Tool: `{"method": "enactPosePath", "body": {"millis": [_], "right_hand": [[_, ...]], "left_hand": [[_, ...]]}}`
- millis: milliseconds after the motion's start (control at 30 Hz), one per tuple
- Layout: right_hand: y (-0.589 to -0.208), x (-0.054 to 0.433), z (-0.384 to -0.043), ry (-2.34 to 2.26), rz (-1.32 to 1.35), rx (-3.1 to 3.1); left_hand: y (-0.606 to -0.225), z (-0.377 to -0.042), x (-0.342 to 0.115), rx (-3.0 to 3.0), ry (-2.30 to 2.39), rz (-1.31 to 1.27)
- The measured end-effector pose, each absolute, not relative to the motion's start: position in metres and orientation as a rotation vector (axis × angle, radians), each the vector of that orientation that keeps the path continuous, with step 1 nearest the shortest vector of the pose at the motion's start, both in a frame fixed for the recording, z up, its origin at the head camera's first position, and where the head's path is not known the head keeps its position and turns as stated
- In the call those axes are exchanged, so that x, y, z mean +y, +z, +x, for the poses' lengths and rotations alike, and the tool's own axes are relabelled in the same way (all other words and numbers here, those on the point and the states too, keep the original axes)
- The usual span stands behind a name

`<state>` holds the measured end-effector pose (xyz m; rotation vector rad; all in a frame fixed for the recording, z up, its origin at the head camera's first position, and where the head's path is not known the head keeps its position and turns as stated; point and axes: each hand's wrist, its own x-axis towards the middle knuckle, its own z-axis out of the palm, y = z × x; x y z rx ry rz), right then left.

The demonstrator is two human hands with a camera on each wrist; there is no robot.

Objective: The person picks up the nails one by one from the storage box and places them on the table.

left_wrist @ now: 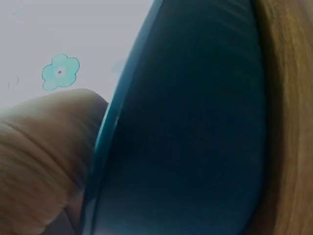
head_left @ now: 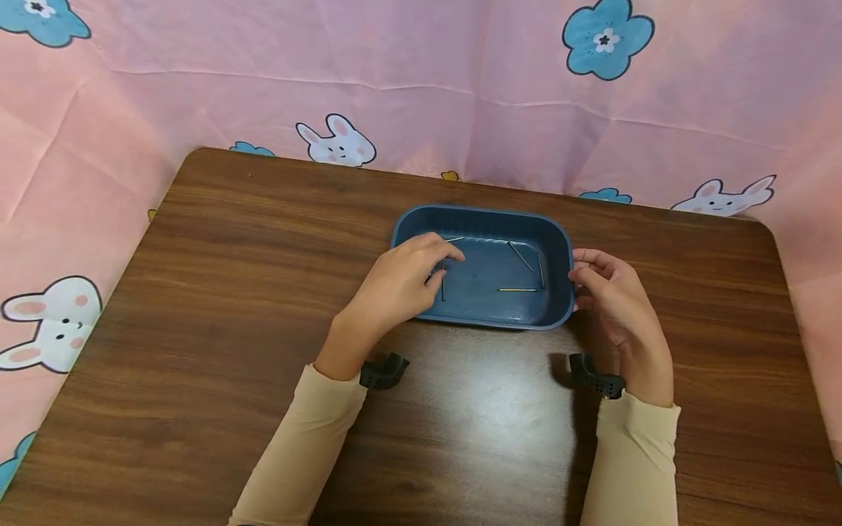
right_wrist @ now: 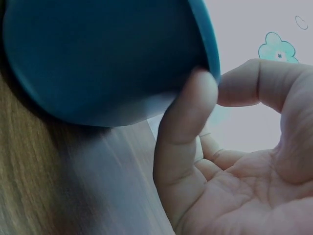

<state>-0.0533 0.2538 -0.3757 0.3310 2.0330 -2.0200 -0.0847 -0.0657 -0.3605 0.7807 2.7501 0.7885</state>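
Observation:
A dark blue oblong tray (head_left: 487, 323) sits on the table, with several thin nail-like metal pieces (head_left: 520, 256) scattered over its floor; one piece (head_left: 517, 290) looks golden. Reaching over the left end is my left hand (head_left: 401, 281), its thumb and forefinger apart above a dark metal piece (head_left: 444, 285). In the left wrist view the tray's outer wall (left_wrist: 186, 122) hides most of that hand. My right hand (head_left: 612, 292) pinches the tray's right rim between thumb and a finger, as the right wrist view shows beside the tray wall (right_wrist: 98, 58).
The brown wooden table (head_left: 197, 292) extends around the tray. A pink cloth (head_left: 421, 58) with rabbits and blue flowers hangs behind its far edge. Black wrist-worn devices (head_left: 384, 371) jut inward from both wrists, close over the table.

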Motion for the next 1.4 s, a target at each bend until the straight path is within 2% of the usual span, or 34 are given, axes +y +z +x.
{"method": "enactPosePath", "body": {"millis": [1400], "right_hand": [[-0.379,0.26,-0.055,-2.002,0.285,2.063]], "left_hand": [[-0.361,-0.101,-0.047,2.635,0.444,0.96]]}}
